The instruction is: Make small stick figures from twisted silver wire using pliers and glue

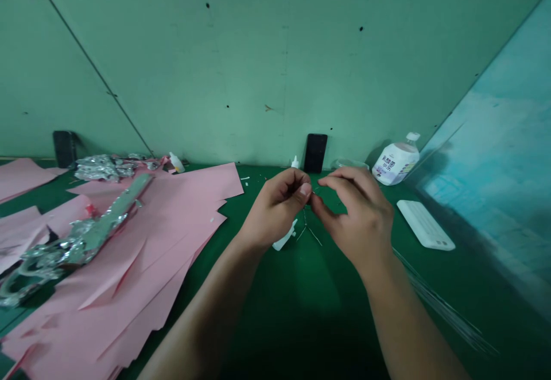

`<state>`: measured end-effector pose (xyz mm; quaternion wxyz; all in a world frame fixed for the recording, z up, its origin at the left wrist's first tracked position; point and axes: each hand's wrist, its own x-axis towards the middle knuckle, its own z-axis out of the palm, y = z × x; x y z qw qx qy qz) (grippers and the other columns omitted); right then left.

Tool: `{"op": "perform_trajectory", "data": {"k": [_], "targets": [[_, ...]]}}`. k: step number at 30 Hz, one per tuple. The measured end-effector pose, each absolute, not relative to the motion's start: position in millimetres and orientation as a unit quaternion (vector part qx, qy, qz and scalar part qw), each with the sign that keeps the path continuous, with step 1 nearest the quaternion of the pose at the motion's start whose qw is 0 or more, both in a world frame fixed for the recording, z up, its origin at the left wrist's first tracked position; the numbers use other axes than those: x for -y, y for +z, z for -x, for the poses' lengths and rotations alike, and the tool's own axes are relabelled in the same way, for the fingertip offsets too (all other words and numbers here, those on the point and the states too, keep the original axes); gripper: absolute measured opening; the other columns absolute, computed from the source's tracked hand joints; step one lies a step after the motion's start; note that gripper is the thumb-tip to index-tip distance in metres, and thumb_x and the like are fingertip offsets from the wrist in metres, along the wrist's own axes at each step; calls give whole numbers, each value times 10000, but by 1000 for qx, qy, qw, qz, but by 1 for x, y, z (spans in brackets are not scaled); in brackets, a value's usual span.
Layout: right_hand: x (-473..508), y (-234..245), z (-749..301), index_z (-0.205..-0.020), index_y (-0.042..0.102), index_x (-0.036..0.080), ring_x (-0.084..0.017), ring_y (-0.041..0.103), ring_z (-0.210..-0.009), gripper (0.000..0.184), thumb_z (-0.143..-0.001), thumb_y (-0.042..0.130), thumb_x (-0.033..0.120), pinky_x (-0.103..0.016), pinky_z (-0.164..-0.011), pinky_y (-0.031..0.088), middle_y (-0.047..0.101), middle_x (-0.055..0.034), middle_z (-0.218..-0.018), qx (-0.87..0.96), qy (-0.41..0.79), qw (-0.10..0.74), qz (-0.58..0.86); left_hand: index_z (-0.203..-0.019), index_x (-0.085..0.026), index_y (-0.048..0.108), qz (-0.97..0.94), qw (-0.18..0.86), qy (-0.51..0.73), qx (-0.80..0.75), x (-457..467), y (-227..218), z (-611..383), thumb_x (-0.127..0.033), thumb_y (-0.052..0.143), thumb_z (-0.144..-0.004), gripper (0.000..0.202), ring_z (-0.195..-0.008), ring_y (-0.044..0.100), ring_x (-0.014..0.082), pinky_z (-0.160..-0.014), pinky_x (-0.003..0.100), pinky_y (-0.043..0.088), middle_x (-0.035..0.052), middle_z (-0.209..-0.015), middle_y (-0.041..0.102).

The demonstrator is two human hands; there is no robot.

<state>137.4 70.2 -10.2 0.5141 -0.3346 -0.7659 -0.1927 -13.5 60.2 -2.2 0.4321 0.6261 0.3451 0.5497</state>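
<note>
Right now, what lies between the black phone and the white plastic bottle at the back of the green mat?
In the head view, a clear round lid or dish sits between the black phone and the white plastic bottle.

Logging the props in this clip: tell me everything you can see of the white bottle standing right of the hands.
The white plastic bottle has a rounded body, a small white cap at its upper right and a pale pink shoulder. Its label shows dark Chinese characters above a lilac band. It looks tilted, near the back of the green mat, which it touches. Its contents cannot be seen.
</note>
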Motion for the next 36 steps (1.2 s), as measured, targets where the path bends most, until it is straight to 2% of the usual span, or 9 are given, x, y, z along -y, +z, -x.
{"op": "perform_trajectory", "data": {"k": [6, 12, 17, 20, 24, 26, 29, 33, 36], "targets": [[-69, -12, -137, -1033, 709, 109, -204, 685, -869, 193, -854, 659, 161, -325, -738, 571, 710, -124, -955, 766, -146, 527, 339, -753, -165, 539, -604, 437, 565, -352, -61, -1, 12, -271, 563, -878, 166, -697, 435, 119, -669, 263, 363, -12, -714, 474], [-72, -15, -142, -1178, 674, 241, -136, 693, -826, 335, -853, 663, 159, -280, -696, 601, 671, -55, -1128, 738, 156, 558, 345, -771, -156, 578, -547, 498, 585, -331, -63, -6, 11, -279, 591, -870, 159, -689, 478, 111, -668, 257, 389, -5, -720, 518], [-81, -21, -147, -1114, 707, 298, -140, 695, -861, 325, -824, 688, 151, -275, -722, 615, 704, -17, -1063, 678, 339, 564, 327, -755, -147, 602, -498, 534, 595, -335, -66, -9, 12, -289, 633, -835, 165, -663, 549, 122, -658, 268, 435, 16, -693, 588], [-85, -24, -147, -1035, 737, 306, -142, 694, -873, 296, -790, 724, 141, -281, -755, 611, 725, 1, -1003, 634, 364, 604, 316, -729, -142, 618, -503, 523, 579, -372, -67, -9, 12, -311, 652, -828, 198, -609, 527, 106, -603, 247, 417, 12, -646, 585], [-85, -25, -143, -949, 760, 282, -163, 700, -882, 249, -750, 759, 132, -319, -783, 614, 738, 1, -943, 584, 359, 663, 302, -713, -141, 632, -510, 510, 569, -394, -67, -11, 9, -330, 678, -822, 223, -512, 403, 50, -477, 200, 282, -27, -612, 512], [-84, -25, -139, -932, 761, 275, -163, 702, -856, 230, -748, 762, 137, -323, -756, 618, 741, -1, -920, 561, 365, 682, 294, -726, -145, 639, -505, 517, 576, -382, -68, -13, 7, -337, 688, -818, 219, -490, 381, 39, -454, 194, 257, -32, -614, 510], [-83, -26, -134, -938, 753, 257, -170, 703, -835, 221, -742, 768, 154, -338, -730, 619, 745, -11, -905, 530, 378, 697, 302, -741, -149, 659, -498, 521, 588, -368, -69, -16, 4, -336, 700, -813, 204, -466, 398, 42, -440, 188, 294, -38, -570, 512], [-82, -27, -130, -966, 740, 218, -193, 710, -838, 235, -736, 768, 180, -405, -763, 621, 748, -37, -909, 505, 407, 688, 325, -743, -140, 691, -463, 537, 613, -349, -70, -16, 3, -312, 755, -755, 184, -528, 541, 79, -494, 201, 439, -4, -599, 606], [-82, -29, -129, -985, 742, 226, -207, 716, -877, 215, -772, 748, 248, -416, -777, 618, 755, -51, -955, 526, 421, 663, 327, -720, -136, 697, -427, 553, 630, -339, -70, -14, 6, -311, 799, -698, 204, -561, 593, 92, -540, 222, 508, 1, -631, 638]]}}
